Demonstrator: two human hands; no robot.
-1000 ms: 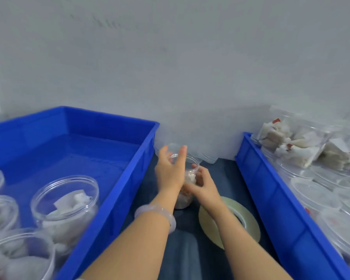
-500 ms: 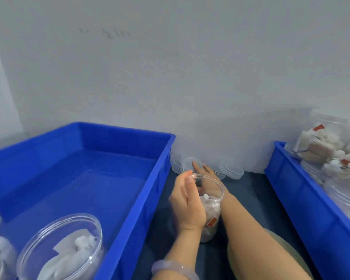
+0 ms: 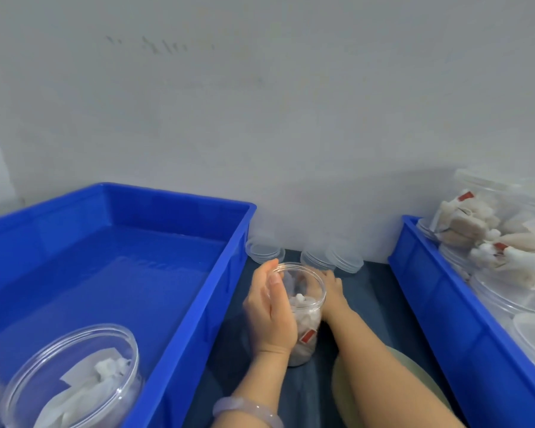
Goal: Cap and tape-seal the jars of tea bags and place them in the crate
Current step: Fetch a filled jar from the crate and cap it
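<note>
A big blue crate (image 3: 217,304) on the left holds a clear jar (image 3: 74,381). Between it and a second blue crate (image 3: 445,319) stands the uncapped jar of tea bags (image 3: 306,322). The left hand (image 3: 271,313) grasps its side. The right hand (image 3: 332,290) lies behind it, its grip impossible to tell. Loose lids (image 3: 264,250) sit by the wall.

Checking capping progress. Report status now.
Left hand grips jar, uncapped, upright. Right hand behind jar, near loose lids, fingers hidden. Tape roll under right forearm.

glossy blue plastic crate (image 3: 179,291); clear plastic jar (image 3: 306,307)
</note>
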